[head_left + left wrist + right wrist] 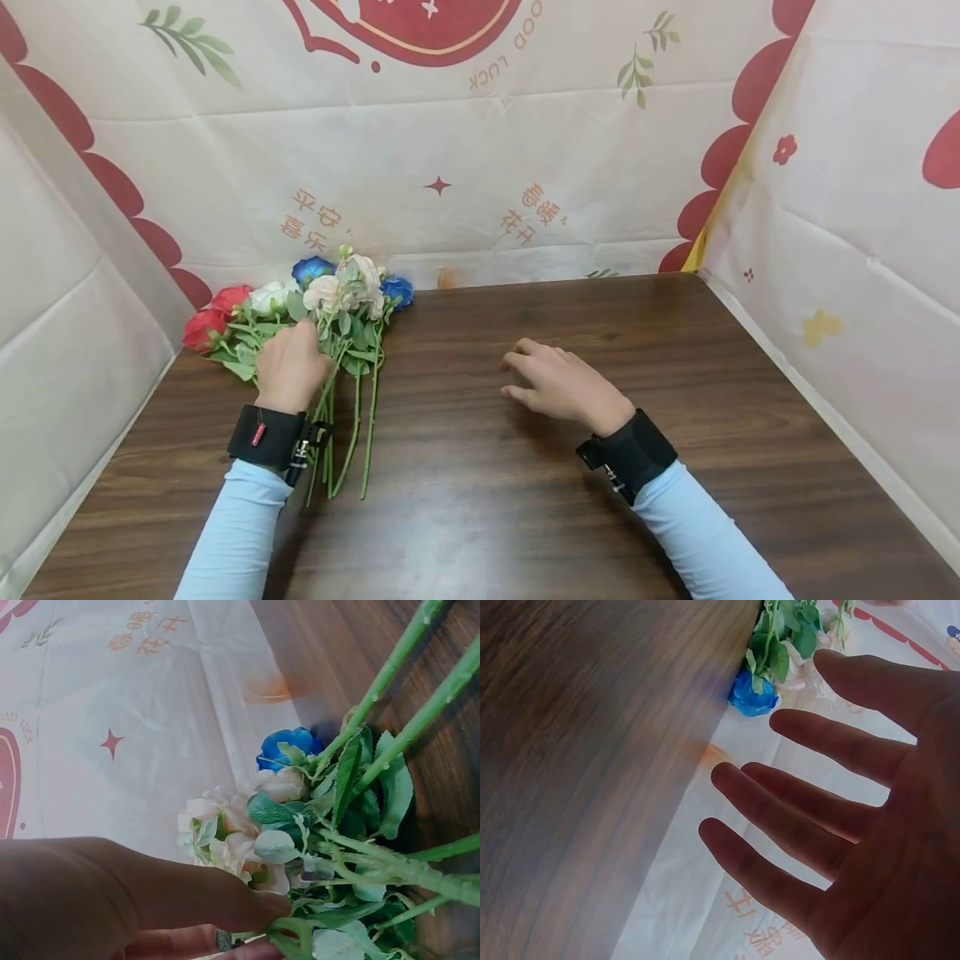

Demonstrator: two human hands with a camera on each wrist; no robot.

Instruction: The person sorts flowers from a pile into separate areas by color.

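Observation:
Artificial flowers lie in a loose bunch at the back left of the table. In the head view, red roses (206,327) are at its left, a white rose (272,297) beside them, then pale pink flowers (341,287) and blue roses (397,291). My left hand (291,365) is down among them. In the left wrist view its thumb and fingers pinch a green stem (294,937); which bloom that stem belongs to cannot be told. My right hand (558,382) hovers above the table to the right, apart from the flowers. Its fingers (780,825) are spread, holding nothing.
Several long green stems (371,433) point toward the front of the brown wooden table (480,500). A printed white cloth (450,142) hangs behind the table, with more cloth along the left and right sides. Black bands (266,435) wrap both wrists.

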